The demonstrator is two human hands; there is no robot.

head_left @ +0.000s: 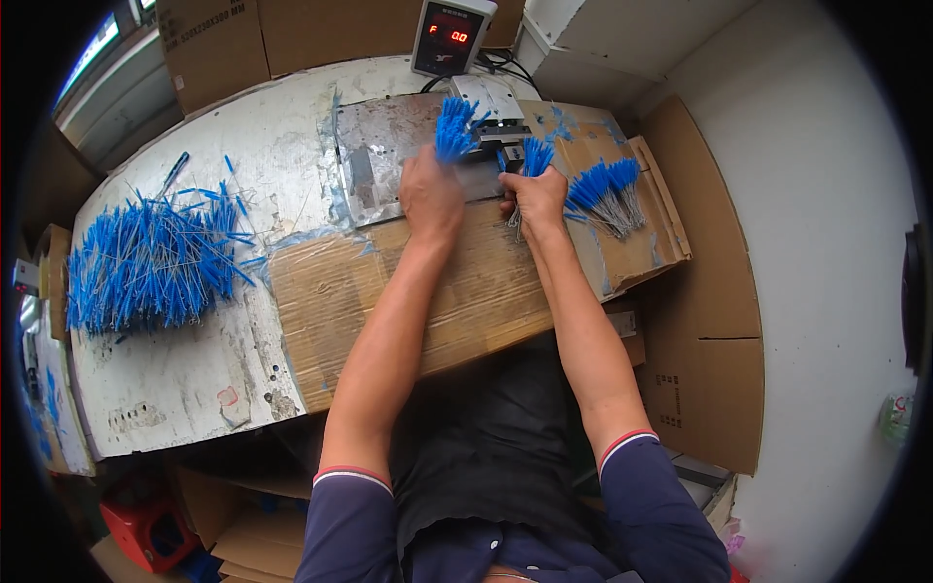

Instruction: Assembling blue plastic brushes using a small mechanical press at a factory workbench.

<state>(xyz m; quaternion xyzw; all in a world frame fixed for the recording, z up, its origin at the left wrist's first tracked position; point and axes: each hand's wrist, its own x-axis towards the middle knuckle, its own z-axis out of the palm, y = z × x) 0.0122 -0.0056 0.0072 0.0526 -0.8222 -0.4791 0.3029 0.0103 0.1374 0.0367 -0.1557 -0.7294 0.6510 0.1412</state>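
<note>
My left hand [431,197] grips a bundle of thin blue-tipped sticks [453,128], their blue ends fanning upward toward a small metal device [496,112] at the back of the bench. My right hand [535,197] is closed around a second, smaller bunch of the same sticks [534,158], just right of the device. Both hands rest over a sheet of brown cardboard [389,291] and a scratched metal plate [374,155]. A finished-looking cluster of blue-tipped sticks [607,194] lies on the cardboard to the right of my right hand.
A large loose pile of blue sticks [146,267] covers the left of the worn white bench [175,379]. A grey digital scale display with red digits [449,37] stands at the back. Cardboard boxes [705,291] line the right side and the floor below.
</note>
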